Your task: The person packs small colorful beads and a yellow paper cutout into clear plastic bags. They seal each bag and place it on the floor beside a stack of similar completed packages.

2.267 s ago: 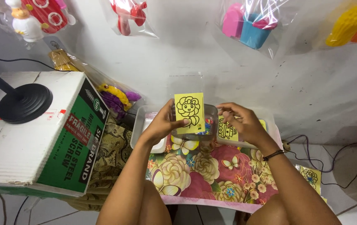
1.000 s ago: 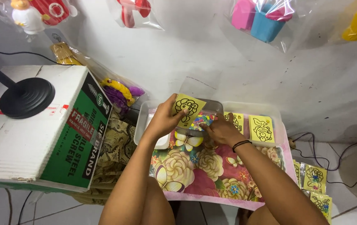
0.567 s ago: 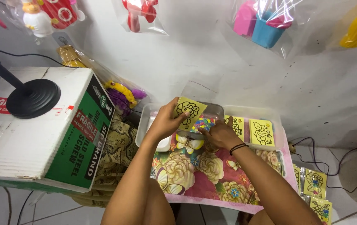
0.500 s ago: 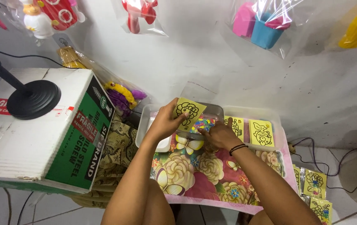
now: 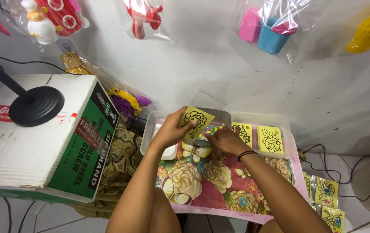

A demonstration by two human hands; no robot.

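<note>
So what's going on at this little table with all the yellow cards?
A person sits at a floral table. Their left hand holds up a yellow card with a black flower outline. The right hand pinches a small packet of colourful bits right beside it. Two more yellow cards lie in a clear tray behind, and others are stacked at the right.

Yellow card (image 5: 197, 120) with black flower outline; pink floral cloth (image 5: 219, 181); green-and-white box (image 5: 51, 146); black wristband (image 5: 246, 154).

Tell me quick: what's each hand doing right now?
Left hand: closed on the yellow picture card.
Right hand: fingers pinched at a small colourful packet; grip unclear.
</note>
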